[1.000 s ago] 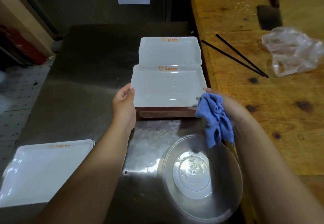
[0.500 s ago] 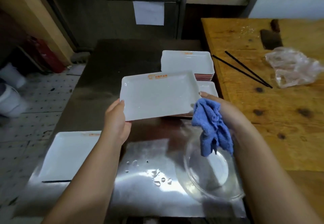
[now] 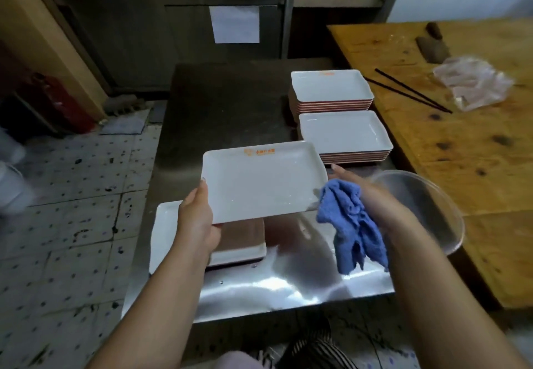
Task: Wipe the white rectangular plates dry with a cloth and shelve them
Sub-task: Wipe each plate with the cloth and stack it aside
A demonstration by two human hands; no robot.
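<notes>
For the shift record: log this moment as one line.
left hand: holds white plate by its edge | right hand: grips blue cloth at plate's corner | wiping: not begun

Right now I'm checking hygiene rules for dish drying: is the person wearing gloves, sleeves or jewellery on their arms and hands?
No gloves: the left hand and right hand are bare. Both forearms are uncovered as far as the frame shows, with no sleeve edge in view. No rings, bracelets or watch are visible, though the right hand is motion-blurred. Fingernails look short and unpainted.
</notes>
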